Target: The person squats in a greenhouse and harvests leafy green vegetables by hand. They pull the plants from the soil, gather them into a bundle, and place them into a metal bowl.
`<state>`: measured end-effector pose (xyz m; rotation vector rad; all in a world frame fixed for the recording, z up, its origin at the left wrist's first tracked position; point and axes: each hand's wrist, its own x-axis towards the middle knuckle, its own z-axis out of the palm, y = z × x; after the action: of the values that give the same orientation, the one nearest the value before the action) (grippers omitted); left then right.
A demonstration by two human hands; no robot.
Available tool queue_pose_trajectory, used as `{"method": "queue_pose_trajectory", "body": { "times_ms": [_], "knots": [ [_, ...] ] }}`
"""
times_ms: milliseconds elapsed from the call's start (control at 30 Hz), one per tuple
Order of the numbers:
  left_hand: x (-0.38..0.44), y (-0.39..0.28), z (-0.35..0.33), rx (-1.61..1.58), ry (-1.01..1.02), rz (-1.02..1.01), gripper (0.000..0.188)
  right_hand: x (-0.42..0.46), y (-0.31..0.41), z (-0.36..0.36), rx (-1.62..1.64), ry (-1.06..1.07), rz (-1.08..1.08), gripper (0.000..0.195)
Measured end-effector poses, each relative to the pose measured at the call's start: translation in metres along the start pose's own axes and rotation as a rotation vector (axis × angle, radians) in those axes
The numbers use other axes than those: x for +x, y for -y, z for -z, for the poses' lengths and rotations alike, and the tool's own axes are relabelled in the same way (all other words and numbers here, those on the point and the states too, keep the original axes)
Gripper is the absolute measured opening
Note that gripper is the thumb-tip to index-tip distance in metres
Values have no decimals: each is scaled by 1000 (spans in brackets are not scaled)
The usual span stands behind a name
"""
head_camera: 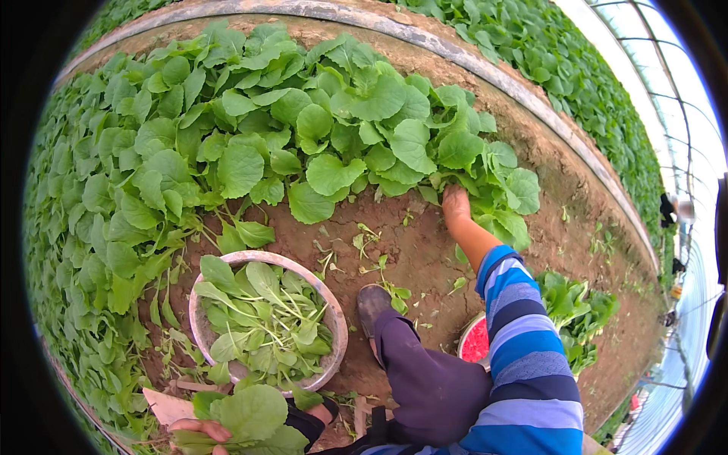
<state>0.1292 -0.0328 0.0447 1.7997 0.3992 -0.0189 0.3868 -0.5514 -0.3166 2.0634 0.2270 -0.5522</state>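
Note:
My right hand (pixel 456 203) reaches in at the base of leafy green plants (pixel 503 187) at the bed's right edge; its fingers are partly hidden by leaves. At the bottom left, my left hand (pixel 200 430) is closed around a bunch of picked leafy greens (pixel 253 412). A round basin (pixel 341 333) stands on the soil between the left hand and the growing plants, with loose leafy greens (pixel 267 318) lying in it.
A small container with red contents (pixel 475 341) sits beside my leg. Piled greens (pixel 577 318) lie at the right. A long grey hose (pixel 432 40) curves behind the bed. My shoe (pixel 373 307) rests on bare soil. Distant people are at the far right.

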Motion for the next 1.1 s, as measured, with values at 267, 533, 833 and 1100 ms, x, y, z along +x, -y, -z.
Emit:
{"method": "queue_pose_trajectory", "body": {
  "times_ms": [267, 533, 833, 1100],
  "knots": [
    [0, -3, -2, 7, -14, 41, 36, 16, 22, -27, -21, 22, 161, 38],
    [-1, -4, -2, -15, -1, 49, 36, 30, 13, -27, 36, 299, 230, 40],
    [-3, -7, 0, -4, 10, 47, 36, 28, 21, -25, 64, 214, 54, 33],
    [-3, 19, 6, -56, -36, 63, 46, -10, 10, -11, 182, 221, 98, 34]
  ]
}}
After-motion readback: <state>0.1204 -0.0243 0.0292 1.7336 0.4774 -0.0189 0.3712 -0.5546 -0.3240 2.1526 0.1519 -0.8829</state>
